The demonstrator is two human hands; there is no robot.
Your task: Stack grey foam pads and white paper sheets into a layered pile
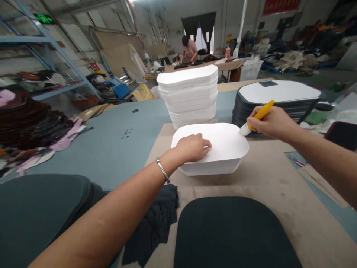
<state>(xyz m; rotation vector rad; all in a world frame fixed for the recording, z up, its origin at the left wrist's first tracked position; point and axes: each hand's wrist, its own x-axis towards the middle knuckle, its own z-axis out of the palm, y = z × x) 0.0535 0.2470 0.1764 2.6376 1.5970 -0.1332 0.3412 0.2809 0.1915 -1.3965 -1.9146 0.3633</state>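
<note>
- Dark-green, rounded flat panel point(234, 234) nearest me.
- White oblong sheet stack point(223, 139) on brown board point(264, 182); my left fingers point(206, 143) rest there, half-open, gripping nothing.
- My right fingers point(256, 123) clasp a yellow-handled, white-bristled brush point(263, 110) at the stack's edge.
- Edge-brushing seems in hand; next calls for steadiness.

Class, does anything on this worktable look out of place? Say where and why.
Slightly. Small dark pieces lie in an uneven heap at the left edge of the brown sheet, unlike the neat white stack under the left hand. A stray dark scrap sits on the blue tabletop.
</note>
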